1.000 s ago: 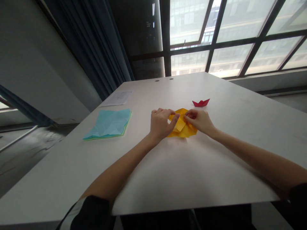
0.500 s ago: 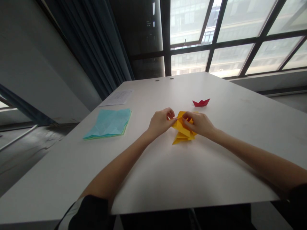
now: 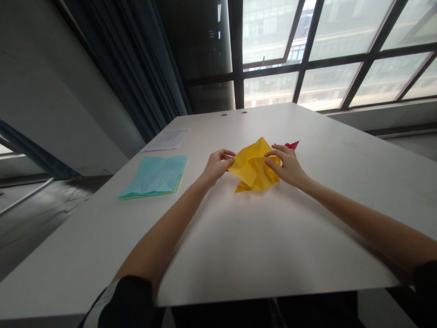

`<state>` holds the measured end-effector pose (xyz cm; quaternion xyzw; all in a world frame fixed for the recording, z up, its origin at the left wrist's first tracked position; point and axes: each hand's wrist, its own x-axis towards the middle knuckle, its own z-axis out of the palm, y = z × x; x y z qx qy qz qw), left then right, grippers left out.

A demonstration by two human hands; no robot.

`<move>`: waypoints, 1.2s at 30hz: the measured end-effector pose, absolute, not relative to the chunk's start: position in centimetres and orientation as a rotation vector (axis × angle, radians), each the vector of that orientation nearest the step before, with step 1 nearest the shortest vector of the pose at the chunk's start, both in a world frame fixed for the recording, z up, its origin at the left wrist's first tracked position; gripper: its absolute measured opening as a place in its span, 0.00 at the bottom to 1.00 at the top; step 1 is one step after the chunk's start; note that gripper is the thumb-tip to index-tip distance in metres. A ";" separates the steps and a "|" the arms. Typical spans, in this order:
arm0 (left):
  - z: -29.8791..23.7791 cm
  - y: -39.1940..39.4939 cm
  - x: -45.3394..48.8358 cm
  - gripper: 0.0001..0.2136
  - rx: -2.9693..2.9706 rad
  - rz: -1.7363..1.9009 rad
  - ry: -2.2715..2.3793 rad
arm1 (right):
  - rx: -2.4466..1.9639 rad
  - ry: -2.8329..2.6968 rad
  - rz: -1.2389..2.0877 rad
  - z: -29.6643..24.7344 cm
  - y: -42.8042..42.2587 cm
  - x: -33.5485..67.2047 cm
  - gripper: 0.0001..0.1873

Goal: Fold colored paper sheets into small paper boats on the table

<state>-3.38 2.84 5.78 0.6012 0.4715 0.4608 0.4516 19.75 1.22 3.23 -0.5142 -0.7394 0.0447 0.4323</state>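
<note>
A creased sheet of yellow origami paper [image 3: 254, 166], partly unfolded, is between my hands above the white table [image 3: 259, 241]. My left hand [image 3: 218, 165] pinches its left corner between thumb and fingers. At the paper's right side, my right hand [image 3: 287, 165] has its fingers spread and lightly bent, with the fingertips touching the sheet. Behind that hand a red paper boat [image 3: 292, 145] is mostly hidden; only its right tip and a bit of the middle show.
On the left of the table lies a stack of folded-marked paper [image 3: 155, 175], light blue on top with green below. Farther back is a printed white sheet [image 3: 167, 139]. A dark blue curtain [image 3: 136, 59] and windows [image 3: 327, 54] stand beyond the table.
The yellow paper has opened from a compact folded shape into a wider, creased sheet. My left hand moved left and my right hand slightly right, its fingers spreading and covering part of the red boat.
</note>
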 end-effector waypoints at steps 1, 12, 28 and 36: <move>5.8 3.0 -3.6 0.09 1.442 1.118 1.149 | -1.303 -1.794 0.193 3.0 1.6 20.0 0.13; 5.8 3.9 -5.0 0.09 1.151 1.075 1.039 | -1.125 -1.169 1.537 2.2 2.9 21.8 0.11; 6.2 3.3 -6.4 0.20 1.162 0.552 0.969 | -1.038 -1.418 1.726 3.3 2.2 22.4 0.16; 5.4 3.0 -5.1 0.16 1.133 0.668 0.887 | -1.048 -1.365 1.737 2.7 2.9 23.2 0.17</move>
